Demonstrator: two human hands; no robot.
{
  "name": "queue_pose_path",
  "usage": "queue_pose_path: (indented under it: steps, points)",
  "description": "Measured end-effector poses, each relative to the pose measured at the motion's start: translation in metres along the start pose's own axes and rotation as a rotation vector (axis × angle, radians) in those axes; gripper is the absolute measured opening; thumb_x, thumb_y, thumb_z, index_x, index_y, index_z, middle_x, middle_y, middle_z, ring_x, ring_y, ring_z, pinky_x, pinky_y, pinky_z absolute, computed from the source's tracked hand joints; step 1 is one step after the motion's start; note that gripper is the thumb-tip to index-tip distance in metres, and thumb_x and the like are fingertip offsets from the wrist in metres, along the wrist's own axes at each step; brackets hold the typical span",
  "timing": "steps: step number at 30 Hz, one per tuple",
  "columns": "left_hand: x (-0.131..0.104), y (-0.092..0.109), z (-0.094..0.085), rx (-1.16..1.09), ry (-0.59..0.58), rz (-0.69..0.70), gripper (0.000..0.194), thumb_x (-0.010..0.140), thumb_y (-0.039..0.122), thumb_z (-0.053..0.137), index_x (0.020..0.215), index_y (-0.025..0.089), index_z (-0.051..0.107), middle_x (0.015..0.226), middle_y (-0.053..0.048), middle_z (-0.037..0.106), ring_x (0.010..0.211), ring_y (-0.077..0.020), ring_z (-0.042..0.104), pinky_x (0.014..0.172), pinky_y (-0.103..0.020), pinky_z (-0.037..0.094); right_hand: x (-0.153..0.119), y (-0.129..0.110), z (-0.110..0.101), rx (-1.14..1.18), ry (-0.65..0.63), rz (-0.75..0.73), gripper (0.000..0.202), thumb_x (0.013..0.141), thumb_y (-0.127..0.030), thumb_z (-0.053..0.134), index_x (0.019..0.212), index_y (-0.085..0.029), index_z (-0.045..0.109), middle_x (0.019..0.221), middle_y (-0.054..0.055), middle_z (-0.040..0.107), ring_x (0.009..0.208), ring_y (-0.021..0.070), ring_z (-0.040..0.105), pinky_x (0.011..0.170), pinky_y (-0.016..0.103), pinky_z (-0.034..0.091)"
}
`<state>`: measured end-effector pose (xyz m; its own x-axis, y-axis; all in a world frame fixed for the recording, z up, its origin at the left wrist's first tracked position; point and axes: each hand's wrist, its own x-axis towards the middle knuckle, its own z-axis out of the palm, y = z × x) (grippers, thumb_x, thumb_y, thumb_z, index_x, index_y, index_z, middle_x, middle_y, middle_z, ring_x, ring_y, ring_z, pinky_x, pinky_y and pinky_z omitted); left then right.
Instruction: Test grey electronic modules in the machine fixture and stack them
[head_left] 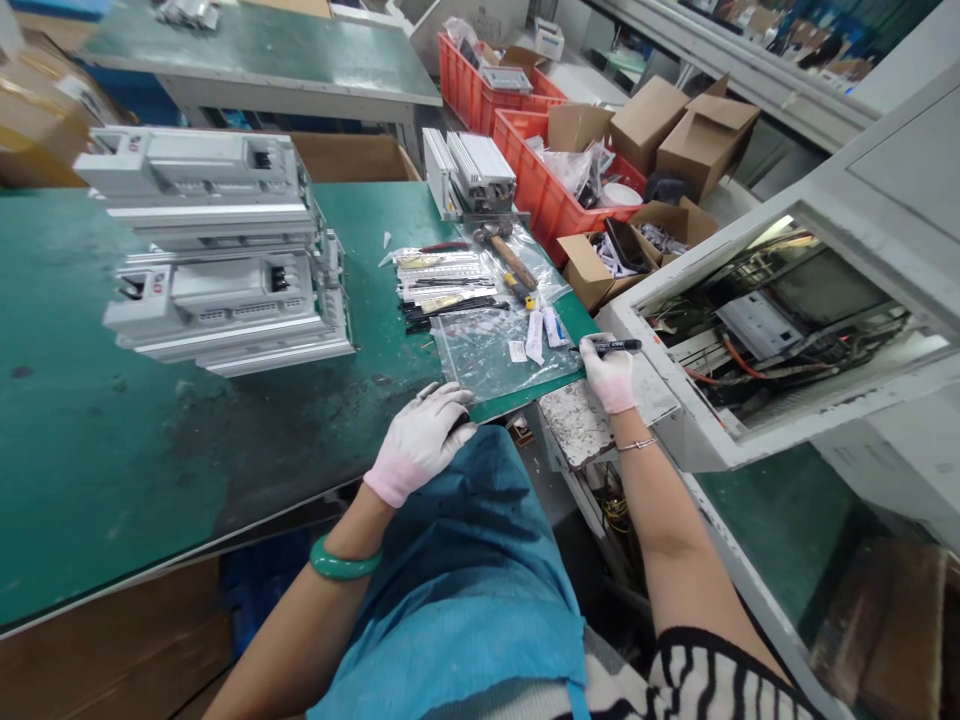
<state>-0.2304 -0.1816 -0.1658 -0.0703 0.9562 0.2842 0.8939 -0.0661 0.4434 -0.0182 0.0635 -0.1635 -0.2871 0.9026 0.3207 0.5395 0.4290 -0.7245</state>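
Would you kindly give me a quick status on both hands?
Right hand gripping black marker. Left hand flat on green table edge, holding nothing. Clear plastic bag lies between them.

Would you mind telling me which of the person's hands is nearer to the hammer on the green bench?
Right. The right hand, gripping a black marker, is below and right of the hammer; the left hand rests farther down at the bench edge.

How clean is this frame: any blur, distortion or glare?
Head view: wide-angle bending at the edges; the stacked grey units look motion-smeared, the marker in the right hand reads sharper; mild glare on the plastic bag; the left hand is evenly lit.
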Motion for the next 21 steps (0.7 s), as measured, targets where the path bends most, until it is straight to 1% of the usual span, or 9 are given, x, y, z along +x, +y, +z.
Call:
queue_pose_path:
  steps: [5, 11, 21]
  points:
    - [0.0001, -0.0003, 0.0007, -0.005, 0.003, 0.003, 0.030, 0.096, 0.044, 0.046, 0.098, 0.022, 0.067, 0.126, -0.008, 0.068, 0.127, -0.0257, 0.056, 0.115, -0.049, 0.039, 0.0000, -0.0007, -0.0001, 0.014, -0.008, -0.001, 0.032, 0.083, -0.049, 0.053, 0.079, -0.019, 0.064, 0.072, 0.005, 0.070, 0.073, 0.0220, 0.066, 0.072, 0.031, 0.051]
    - [-0.0004, -0.0006, 0.0012, -0.001, 0.007, 0.005, 0.031, 0.097, 0.044, 0.045, 0.099, 0.021, 0.067, 0.126, -0.008, 0.068, 0.127, -0.0255, 0.056, 0.115, -0.049, 0.039, -0.0002, -0.0006, -0.0009, 0.003, 0.029, 0.027, 0.033, 0.082, -0.050, 0.052, 0.080, -0.019, 0.065, 0.071, 0.006, 0.069, 0.071, 0.0222, 0.065, 0.069, 0.031, 0.050]
    - [-0.0002, 0.0002, -0.0006, 0.019, 0.000, 0.022, 0.031, 0.098, 0.044, 0.045, 0.099, 0.020, 0.065, 0.127, -0.008, 0.068, 0.128, -0.0251, 0.056, 0.115, -0.048, 0.039, -0.0003, -0.0001, -0.0010, -0.005, 0.014, 0.033, 0.033, 0.084, -0.050, 0.053, 0.082, -0.020, 0.065, 0.073, 0.006, 0.070, 0.073, 0.0236, 0.067, 0.072, 0.032, 0.051]
